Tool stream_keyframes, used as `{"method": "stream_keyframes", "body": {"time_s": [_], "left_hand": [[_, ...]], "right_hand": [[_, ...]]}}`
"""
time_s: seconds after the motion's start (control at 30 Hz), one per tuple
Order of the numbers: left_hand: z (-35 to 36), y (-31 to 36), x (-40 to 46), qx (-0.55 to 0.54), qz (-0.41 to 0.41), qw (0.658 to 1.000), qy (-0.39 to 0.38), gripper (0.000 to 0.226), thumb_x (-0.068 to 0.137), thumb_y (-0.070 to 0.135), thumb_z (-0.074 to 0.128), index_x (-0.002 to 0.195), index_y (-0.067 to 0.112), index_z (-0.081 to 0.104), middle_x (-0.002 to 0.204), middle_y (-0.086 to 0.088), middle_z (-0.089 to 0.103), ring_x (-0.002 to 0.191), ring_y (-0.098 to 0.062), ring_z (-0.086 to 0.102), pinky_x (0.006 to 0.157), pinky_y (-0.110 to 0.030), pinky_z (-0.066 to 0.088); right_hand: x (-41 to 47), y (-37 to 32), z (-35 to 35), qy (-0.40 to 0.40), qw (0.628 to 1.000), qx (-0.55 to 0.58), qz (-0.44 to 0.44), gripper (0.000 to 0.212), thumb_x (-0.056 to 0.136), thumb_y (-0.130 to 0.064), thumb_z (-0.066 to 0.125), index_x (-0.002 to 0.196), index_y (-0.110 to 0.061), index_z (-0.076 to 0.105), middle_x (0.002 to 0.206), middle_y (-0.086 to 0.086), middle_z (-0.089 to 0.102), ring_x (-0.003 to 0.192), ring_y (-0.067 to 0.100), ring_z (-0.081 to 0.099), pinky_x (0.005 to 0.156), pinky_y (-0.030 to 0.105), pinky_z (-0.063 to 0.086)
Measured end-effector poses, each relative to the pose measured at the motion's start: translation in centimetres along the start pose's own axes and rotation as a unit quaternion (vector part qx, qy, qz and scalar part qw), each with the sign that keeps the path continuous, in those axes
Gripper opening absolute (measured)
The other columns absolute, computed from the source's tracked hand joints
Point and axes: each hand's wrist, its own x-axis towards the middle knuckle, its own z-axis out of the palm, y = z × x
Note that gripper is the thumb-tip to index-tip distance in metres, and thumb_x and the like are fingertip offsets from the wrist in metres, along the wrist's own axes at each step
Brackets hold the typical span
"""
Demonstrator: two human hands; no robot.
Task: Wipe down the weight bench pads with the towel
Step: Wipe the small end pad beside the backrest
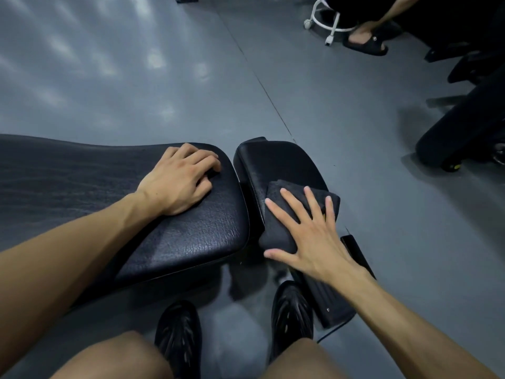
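Observation:
A black weight bench has two pads. The long back pad (82,176) runs off to the left, and the small seat pad (276,162) lies to its right across a narrow gap. A folded dark towel (287,214) lies on the near part of the seat pad. My right hand (314,239) presses flat on the towel with fingers spread. My left hand (180,179) rests palm down on the right end of the back pad, fingers curled loosely, holding nothing.
Grey floor surrounds the bench. The bench's black base foot (328,302) lies by my right shoe (292,310); my left shoe (179,337) is below the back pad. Another person's sandalled foot (364,41) and a white wheeled stool (330,23) are at top right, with dark equipment (464,127) at right.

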Motion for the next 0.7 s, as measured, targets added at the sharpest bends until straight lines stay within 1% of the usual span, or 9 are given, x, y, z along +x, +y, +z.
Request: {"method": "stream_keyframes", "body": {"time_s": [0.07,0.17,0.27,0.33,0.4,0.47,0.53,0.6,0.7], "left_hand": [[0.1,-0.1,0.0,0.002,-0.002,1.000,0.004,0.035,0.091,0.034,0.040,0.121,0.030,0.057,0.139,0.013,0.057,0.119,-0.022,0.048,0.102,-0.041,0.036],[0.3,-0.1,0.1,0.005,0.002,1.000,0.008,0.034,0.091,0.033,0.041,0.120,0.029,0.058,0.139,0.013,0.057,0.118,-0.023,0.049,0.103,-0.041,0.036],[0.3,0.0,0.1,0.006,0.003,1.000,0.017,0.032,0.090,0.033,0.042,0.118,0.028,0.058,0.136,0.013,0.058,0.116,-0.023,0.050,0.101,-0.041,0.036],[0.3,-0.1,0.1,0.008,0.005,1.000,0.022,0.032,0.090,0.032,0.043,0.117,0.027,0.058,0.135,0.013,0.058,0.116,-0.023,0.050,0.101,-0.041,0.037],[0.3,0.1,0.1,0.008,0.006,1.000,0.023,0.031,0.090,0.032,0.043,0.117,0.027,0.058,0.135,0.013,0.058,0.116,-0.023,0.051,0.101,-0.041,0.038],[0.3,0.1,0.1,0.008,0.006,1.000,0.023,0.031,0.090,0.032,0.043,0.117,0.028,0.058,0.136,0.013,0.058,0.116,-0.023,0.050,0.101,-0.041,0.037],[0.3,0.1,0.1,0.002,0.001,1.000,0.018,0.031,0.090,0.032,0.042,0.117,0.029,0.057,0.137,0.014,0.057,0.117,-0.022,0.049,0.100,-0.040,0.036],[0.2,0.0,0.1,0.001,-0.003,1.000,0.017,0.032,0.090,0.033,0.042,0.118,0.029,0.057,0.137,0.014,0.057,0.118,-0.022,0.049,0.100,-0.040,0.035],[0.1,0.1,0.1,0.003,-0.003,1.000,0.015,0.032,0.090,0.033,0.042,0.118,0.029,0.057,0.137,0.014,0.058,0.118,-0.022,0.049,0.101,-0.040,0.035]], "right_hand": [[1.1,-0.8,0.5,-0.004,1.000,-0.009,0.019,0.105,0.077,-0.082,0.054,0.160,-0.049,-0.001,0.172,-0.005,-0.001,0.156,0.044,-0.010,0.118,0.075,0.005],[1.4,-2.0,1.4,0.019,0.998,-0.037,0.051,0.118,0.068,-0.067,0.078,0.162,-0.039,0.012,0.172,0.003,0.011,0.154,0.050,0.008,0.113,0.078,0.019],[1.8,-3.7,1.8,0.026,0.993,-0.066,0.090,0.122,0.062,-0.056,0.088,0.162,-0.027,0.025,0.169,0.012,0.021,0.147,0.057,0.022,0.108,0.079,0.027],[3.1,-5.5,1.3,0.021,0.990,-0.086,0.109,0.114,0.072,-0.051,0.084,0.163,-0.023,0.021,0.169,0.017,0.015,0.144,0.062,0.023,0.106,0.078,0.028],[4.4,-7.1,0.8,0.011,0.989,-0.096,0.114,0.098,0.090,-0.040,0.068,0.163,-0.019,0.006,0.169,0.021,-0.001,0.143,0.066,0.016,0.106,0.078,0.025],[4.9,-7.4,0.8,0.007,0.989,-0.106,0.106,0.093,0.097,-0.035,0.060,0.162,-0.017,-0.003,0.168,0.021,-0.010,0.143,0.067,0.011,0.106,0.078,0.023],[4.5,-6.8,0.5,-0.007,0.991,-0.102,0.091,0.102,0.093,-0.047,0.063,0.162,-0.021,-0.008,0.168,0.019,-0.016,0.145,0.065,0.007,0.109,0.077,0.021],[3.6,-5.3,0.4,-0.014,0.996,-0.062,0.056,0.108,0.089,-0.064,0.060,0.161,-0.030,-0.013,0.168,0.010,-0.023,0.149,0.060,0.000,0.113,0.074,0.017],[2.5,-2.6,0.4,0.020,0.999,0.039,0.006,0.093,0.087,-0.077,0.042,0.161,-0.042,-0.003,0.171,-0.008,-0.019,0.155,0.046,-0.003,0.118,0.064,0.012]]}}
